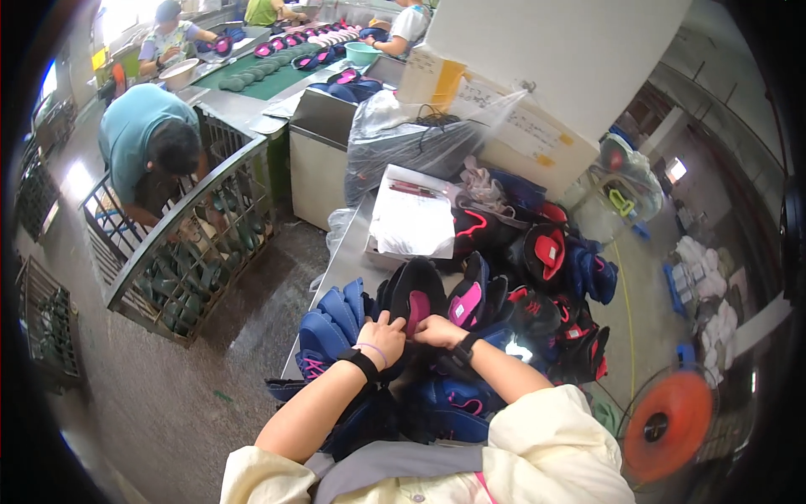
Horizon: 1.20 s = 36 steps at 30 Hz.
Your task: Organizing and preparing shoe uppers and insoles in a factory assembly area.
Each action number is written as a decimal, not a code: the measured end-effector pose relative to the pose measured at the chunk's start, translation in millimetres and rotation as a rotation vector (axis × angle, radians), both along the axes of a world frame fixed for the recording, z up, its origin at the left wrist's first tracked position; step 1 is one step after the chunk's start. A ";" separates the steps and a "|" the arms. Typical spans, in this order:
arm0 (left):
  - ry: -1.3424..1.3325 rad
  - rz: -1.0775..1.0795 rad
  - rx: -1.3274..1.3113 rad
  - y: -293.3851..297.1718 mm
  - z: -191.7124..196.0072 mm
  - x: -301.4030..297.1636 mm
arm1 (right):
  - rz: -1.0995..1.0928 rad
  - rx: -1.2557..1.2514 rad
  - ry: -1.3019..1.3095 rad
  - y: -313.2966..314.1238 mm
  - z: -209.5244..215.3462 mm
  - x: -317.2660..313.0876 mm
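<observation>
Both my hands are at a dark shoe upper with a pink lining, standing up from the pile on the table. My left hand is closed on its near left edge, fingers curled. On the right edge, my right hand pinches it; the fingertips are partly hidden. Blue shoe uppers, one with pink laces, stand in a row beside my left hand. Another dark upper with a pink lining stands just beyond my right hand. More blue uppers lie between my forearms and body.
A white box with papers and pens stands at the table's far end. Black and red uppers heap up on the right. An orange fan is low at right. Left, a person in teal bends over a barred cart.
</observation>
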<state>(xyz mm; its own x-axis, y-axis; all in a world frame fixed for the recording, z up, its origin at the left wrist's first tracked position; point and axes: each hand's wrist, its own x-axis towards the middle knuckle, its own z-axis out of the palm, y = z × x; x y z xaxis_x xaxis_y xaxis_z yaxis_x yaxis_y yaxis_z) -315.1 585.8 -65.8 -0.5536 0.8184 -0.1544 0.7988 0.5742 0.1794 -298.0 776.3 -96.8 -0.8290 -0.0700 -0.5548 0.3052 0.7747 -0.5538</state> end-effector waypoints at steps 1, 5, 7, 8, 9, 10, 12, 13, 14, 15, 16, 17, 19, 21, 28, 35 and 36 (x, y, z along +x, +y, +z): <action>0.038 -0.005 0.036 -3.2 -1.6 -0.2 | -0.310 -0.241 -0.127 -3.3 2.4 3.0; 0.078 0.025 0.075 -11.0 -3.5 -2.4 | -0.176 0.047 0.714 -32.5 21.1 3.8; 0.100 0.025 0.092 -7.4 -3.5 -1.4 | -0.112 0.148 0.700 -27.0 9.2 -6.5; 0.104 0.019 0.088 -6.7 -3.5 -1.5 | -0.053 0.241 0.690 -25.7 5.1 -12.4; 0.090 0.025 0.102 -5.9 -3.9 -1.0 | -0.017 0.379 0.492 -18.1 4.7 -16.3; 0.072 0.038 0.117 -7.5 -4.5 -1.2 | -0.045 0.470 0.344 -21.9 16.5 -16.3; 0.085 0.030 0.124 -12.0 -3.3 -2.2 | -0.020 0.370 0.348 -12.7 9.6 -18.7; 0.084 0.033 0.111 -14.2 -1.4 -2.7 | -0.019 0.365 0.348 -20.0 12.9 -19.1; 0.083 0.035 0.098 -15.8 -0.4 -2.7 | -0.050 0.365 0.406 -29.6 15.1 -19.7; 0.084 0.036 0.092 -16.8 -0.8 -2.2 | -0.081 0.364 0.464 -38.7 17.6 -20.7; 0.062 0.034 0.093 -18.4 0.1 -1.6 | -0.059 0.410 0.419 -45.5 19.8 -21.7; 0.048 0.023 0.098 -16.3 1.6 -4.6 | -0.037 0.442 0.473 -42.4 7.8 -22.5; 0.042 0.014 0.081 -12.7 1.0 -4.7 | -0.028 0.456 0.535 -43.1 -2.3 -21.1; 0.044 0.022 0.083 -12.8 -0.1 -3.0 | -0.041 0.523 0.508 -48.1 3.2 -27.1; 0.065 -0.017 0.007 -9.3 1.4 -6.9 | -0.056 0.562 0.697 -35.0 24.9 -16.1; -0.055 0.042 -0.162 20.6 2.9 -11.3 | -0.680 -0.554 1.033 -16.5 152.2 52.3; -0.057 0.043 -0.180 19.5 -6.7 -13.8 | -0.727 -0.631 1.183 -13.3 174.3 56.2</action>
<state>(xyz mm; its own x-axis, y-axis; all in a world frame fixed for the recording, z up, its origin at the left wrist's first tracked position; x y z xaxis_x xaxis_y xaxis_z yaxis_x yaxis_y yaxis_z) -328.8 605.3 -72.5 -0.5738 0.7502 -0.3287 0.7642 0.6347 0.1148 -241.8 763.0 77.5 -0.7194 0.5717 0.3944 -0.3379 0.2080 -0.9179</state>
